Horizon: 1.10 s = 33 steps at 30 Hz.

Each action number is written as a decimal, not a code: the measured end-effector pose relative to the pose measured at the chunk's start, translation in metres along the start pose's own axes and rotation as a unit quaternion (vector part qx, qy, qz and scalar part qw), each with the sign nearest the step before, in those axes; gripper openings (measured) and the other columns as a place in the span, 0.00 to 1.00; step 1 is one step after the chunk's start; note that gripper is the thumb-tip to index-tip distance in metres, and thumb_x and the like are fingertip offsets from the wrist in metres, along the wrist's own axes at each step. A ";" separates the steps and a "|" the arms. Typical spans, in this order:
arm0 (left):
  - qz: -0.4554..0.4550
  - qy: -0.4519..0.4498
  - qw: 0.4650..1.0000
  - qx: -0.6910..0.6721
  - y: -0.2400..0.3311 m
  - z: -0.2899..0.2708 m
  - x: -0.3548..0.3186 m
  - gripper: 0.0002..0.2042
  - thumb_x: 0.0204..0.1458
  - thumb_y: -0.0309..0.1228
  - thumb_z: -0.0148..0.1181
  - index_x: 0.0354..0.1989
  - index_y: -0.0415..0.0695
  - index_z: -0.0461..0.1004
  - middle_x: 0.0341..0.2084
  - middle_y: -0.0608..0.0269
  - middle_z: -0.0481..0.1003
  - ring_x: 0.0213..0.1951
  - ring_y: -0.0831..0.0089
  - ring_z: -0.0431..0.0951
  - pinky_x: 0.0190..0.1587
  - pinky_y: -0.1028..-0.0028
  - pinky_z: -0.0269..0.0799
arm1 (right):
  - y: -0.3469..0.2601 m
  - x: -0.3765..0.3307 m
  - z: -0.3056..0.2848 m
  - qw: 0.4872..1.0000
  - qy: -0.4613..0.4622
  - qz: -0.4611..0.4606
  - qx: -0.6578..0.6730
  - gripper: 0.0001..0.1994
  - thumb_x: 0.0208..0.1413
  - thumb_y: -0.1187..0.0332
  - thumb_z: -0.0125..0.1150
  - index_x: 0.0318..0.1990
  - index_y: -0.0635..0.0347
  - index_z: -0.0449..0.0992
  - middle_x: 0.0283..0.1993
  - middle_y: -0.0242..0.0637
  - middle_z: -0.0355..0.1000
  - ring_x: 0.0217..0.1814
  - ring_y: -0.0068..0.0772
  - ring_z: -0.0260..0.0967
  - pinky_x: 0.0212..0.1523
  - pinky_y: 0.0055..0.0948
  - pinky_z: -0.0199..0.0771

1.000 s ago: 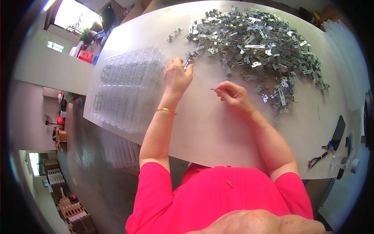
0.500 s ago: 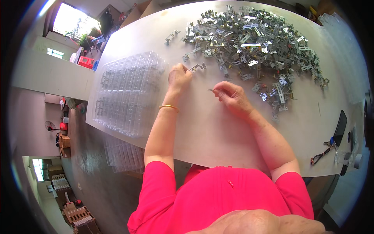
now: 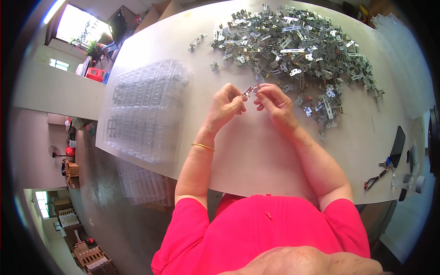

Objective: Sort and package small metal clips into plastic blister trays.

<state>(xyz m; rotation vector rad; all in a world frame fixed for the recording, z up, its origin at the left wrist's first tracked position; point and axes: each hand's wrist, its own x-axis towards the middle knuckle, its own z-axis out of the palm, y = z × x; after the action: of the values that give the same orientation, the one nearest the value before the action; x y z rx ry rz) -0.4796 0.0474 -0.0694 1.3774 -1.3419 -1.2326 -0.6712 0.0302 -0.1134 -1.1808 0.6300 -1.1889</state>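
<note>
A small silvery metal bracket (image 3: 248,91) is held up between my two hands, above the table in front of the heap. My left hand (image 3: 225,105) pinches its left end between thumb and fingers. The fingers of my right hand (image 3: 278,106) are closed at its right end, with the thumb bent inward. A thin piece in the right fingertips is too small and covered to make out. Beyond the hands lies a large heap of similar metal brackets (image 3: 293,46).
Clear plastic compartment trays (image 3: 151,110) are stacked at the left, some holding metal parts. A single bracket (image 3: 197,42) lies apart from the heap. At the right are a black phone (image 3: 398,145), keys on a strap (image 3: 379,178) and a clear bottle (image 3: 408,182).
My left hand has lifted the bracket off the table and drawn it nearer and rightward. My right hand has moved up to meet it, so both hands now come together at the bracket.
</note>
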 end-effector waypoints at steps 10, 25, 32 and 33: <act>-0.098 -0.118 0.963 -0.223 -0.016 0.000 0.000 0.11 0.62 0.34 0.55 0.45 0.39 0.72 0.29 0.62 0.77 0.21 0.81 0.73 0.20 0.83 0.64 | -0.008 -0.003 0.007 0.999 -0.021 -0.017 -0.023 0.04 0.64 0.74 0.57 0.43 0.62 0.75 0.46 0.32 0.71 0.40 0.20 0.73 0.39 0.21 0.77; 0.013 0.042 0.996 -0.076 -0.016 0.016 -0.006 0.10 0.61 0.31 0.60 0.43 0.38 0.72 0.24 0.70 0.72 0.21 0.86 0.68 0.22 0.82 0.65 | -0.013 -0.007 0.013 0.988 0.048 0.050 -0.141 0.04 0.64 0.69 0.60 0.40 0.58 0.77 0.27 0.24 0.72 0.28 0.13 0.68 0.26 0.18 0.68; 0.165 0.122 0.975 0.086 -0.023 0.020 -0.009 0.08 0.58 0.25 0.62 0.43 0.38 0.72 0.26 0.73 0.72 0.25 0.88 0.67 0.27 0.84 0.65 | -0.013 -0.007 0.015 0.988 0.032 0.027 -0.147 0.07 0.64 0.71 0.59 0.47 0.58 0.74 0.27 0.28 0.73 0.27 0.14 0.68 0.26 0.18 0.70; 0.173 0.121 0.970 0.124 -0.021 0.021 -0.010 0.07 0.58 0.24 0.62 0.42 0.38 0.73 0.26 0.72 0.73 0.25 0.88 0.68 0.28 0.84 0.66 | -0.015 -0.008 0.015 0.988 0.033 0.028 -0.148 0.07 0.64 0.71 0.59 0.47 0.58 0.74 0.27 0.28 0.73 0.27 0.14 0.68 0.26 0.18 0.70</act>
<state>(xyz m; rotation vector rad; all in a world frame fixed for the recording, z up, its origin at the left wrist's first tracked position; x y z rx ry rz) -0.4956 0.0605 -0.0922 1.3397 -1.5181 -0.6612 -0.6658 0.0436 -0.0965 -1.3668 0.9078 -1.1159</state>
